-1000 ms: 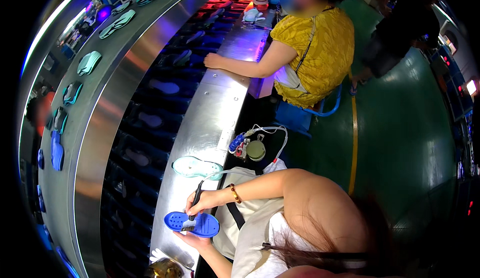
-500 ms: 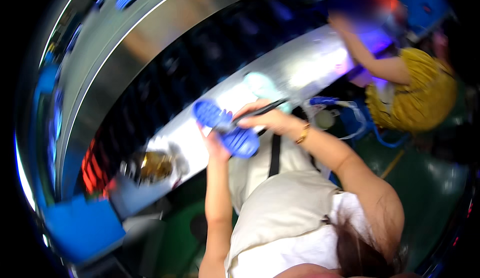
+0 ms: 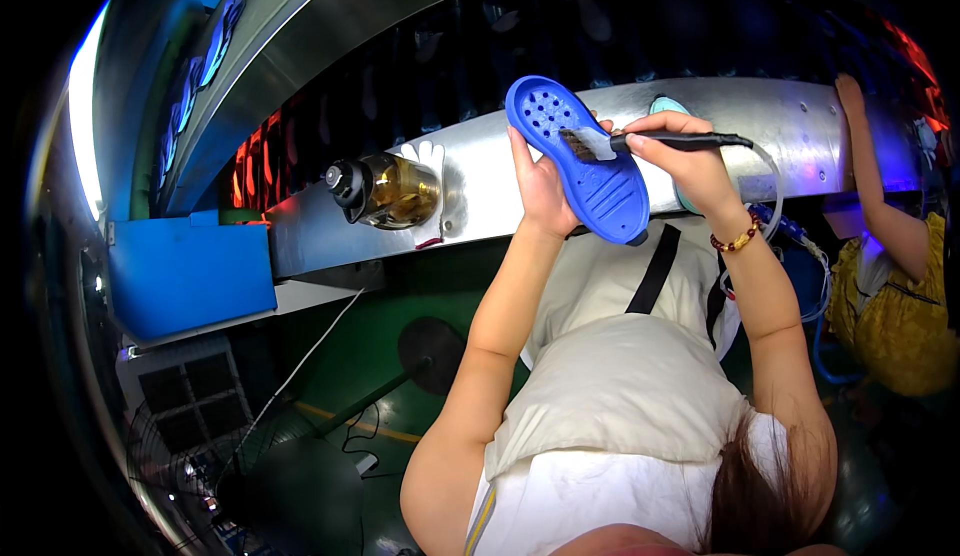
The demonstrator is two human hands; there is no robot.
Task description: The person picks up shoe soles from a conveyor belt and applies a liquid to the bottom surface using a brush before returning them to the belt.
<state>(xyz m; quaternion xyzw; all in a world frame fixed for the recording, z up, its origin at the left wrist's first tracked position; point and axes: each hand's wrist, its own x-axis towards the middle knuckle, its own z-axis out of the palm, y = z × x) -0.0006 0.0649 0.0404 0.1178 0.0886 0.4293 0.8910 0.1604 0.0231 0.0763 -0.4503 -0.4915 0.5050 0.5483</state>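
Observation:
My left hand (image 3: 545, 194) is closed around the edge of a blue shoe sole (image 3: 612, 199), held tilted above the steel ledge. The sole has a patch of dark holes at its far end and grooves at its near end. In my right hand (image 3: 695, 164) is a black-handled brush (image 3: 668, 142), gripped like a pen, with a pale hose or cord leading from its back end. Its flat bristles (image 3: 590, 143) touch or hover just over the middle of the sole. Behind my right hand, a mint-green sole (image 3: 668, 106) on the ledge is partly hidden.
On the steel ledge (image 3: 470, 196) to the left lies a black-lidded bottle (image 3: 390, 192) beside a white glove (image 3: 432, 156). A dark conveyor with several soles runs beyond. At far left is a blue box (image 3: 195, 276). A person in yellow (image 3: 895, 301) sits at right.
My view has turned, so the ledge now runs more level and the bottle appears nearer the middle. Both hands keep their holds on the sole and the brush.

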